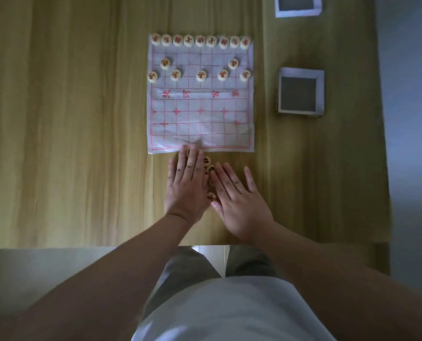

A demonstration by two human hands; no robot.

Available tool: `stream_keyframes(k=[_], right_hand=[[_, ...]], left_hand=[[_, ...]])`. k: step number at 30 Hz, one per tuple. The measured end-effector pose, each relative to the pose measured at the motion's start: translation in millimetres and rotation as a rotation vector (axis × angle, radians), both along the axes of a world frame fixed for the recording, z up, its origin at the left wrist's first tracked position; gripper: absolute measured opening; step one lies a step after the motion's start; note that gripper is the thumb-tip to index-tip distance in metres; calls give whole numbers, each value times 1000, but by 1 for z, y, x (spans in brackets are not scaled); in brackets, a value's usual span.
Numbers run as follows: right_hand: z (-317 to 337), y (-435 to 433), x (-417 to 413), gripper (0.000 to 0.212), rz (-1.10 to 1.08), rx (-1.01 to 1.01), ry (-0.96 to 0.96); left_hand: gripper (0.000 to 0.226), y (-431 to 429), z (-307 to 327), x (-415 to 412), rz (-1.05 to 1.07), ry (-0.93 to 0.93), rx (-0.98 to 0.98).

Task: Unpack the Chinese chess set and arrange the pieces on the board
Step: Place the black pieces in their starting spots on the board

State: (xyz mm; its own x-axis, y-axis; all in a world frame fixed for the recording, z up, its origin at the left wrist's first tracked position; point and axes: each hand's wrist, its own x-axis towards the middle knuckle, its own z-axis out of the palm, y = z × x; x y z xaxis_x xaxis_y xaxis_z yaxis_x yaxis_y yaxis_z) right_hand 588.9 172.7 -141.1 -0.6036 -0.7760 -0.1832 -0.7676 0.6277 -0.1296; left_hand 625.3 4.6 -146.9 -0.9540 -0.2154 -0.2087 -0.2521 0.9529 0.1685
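The left grip (pixel 187 190) and right grip (pixel 242 205) lie flat, fingers straight, holding nothing, over small cream round pieces with black characters (pixel 211 169) on the yellow wood-grain desk (pixel 69 143), just beside the thin white red-lined board (pixel 200 129). The pieces look light, hard and smooth; best pinched by the rim.

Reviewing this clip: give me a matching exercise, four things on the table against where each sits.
Things: 1 red-lettered pieces; 2 black-lettered pieces; 3 nearer open box; 4 farther box.
Places: A between left hand and right hand; B right of the board; C cut off at the top; D far half of the board.
Pairs: 1-D, 2-A, 3-B, 4-C.
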Motion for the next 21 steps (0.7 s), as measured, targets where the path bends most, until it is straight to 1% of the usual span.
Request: stream_keyframes(k=[7, 11, 16, 18, 21], right_hand=[[4, 28, -37, 67, 87, 31, -98], [3, 25, -30, 68, 44, -12, -115], [6, 20, -25, 67, 1, -32, -67], [10, 18, -22, 60, -61, -50, -60], [15, 16, -13, 34, -56, -102, -29]], left_hand=[[59, 32, 5, -21, 58, 25, 31], [58, 30, 5, -8, 81, 8, 36], [57, 21, 4, 1, 42, 16, 53], [57, 19, 5, 4, -22, 9, 60], [63, 12, 7, 13, -103, -14, 76]])
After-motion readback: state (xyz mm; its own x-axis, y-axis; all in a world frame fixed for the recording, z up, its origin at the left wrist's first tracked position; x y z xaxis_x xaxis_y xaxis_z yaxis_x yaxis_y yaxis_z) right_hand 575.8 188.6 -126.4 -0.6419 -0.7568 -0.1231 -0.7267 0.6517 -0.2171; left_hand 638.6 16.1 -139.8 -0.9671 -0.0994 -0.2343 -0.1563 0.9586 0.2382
